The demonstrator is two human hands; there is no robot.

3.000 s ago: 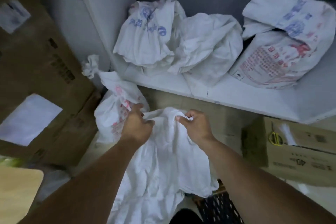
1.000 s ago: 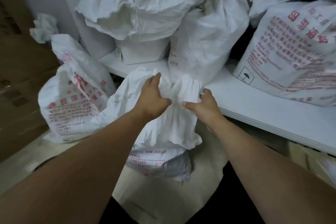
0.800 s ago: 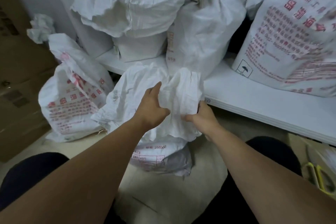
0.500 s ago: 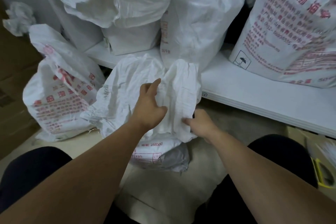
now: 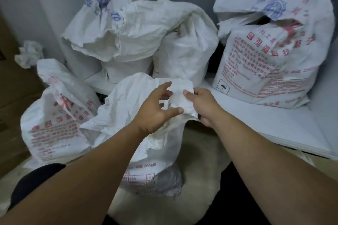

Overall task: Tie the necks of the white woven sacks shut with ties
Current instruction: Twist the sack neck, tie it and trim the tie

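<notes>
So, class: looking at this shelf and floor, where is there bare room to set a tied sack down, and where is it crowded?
Free: the white shelf at front right, between the red-printed sack and its edge; the floor right of the held sack. Crowded: back left, where the blue-printed sack and plain sack press together.

Our right hand pinches the bunched neck of the white woven sack before us. Our left hand touches it with spread fingers. More printed sacks stand on the white shelf behind.
</notes>
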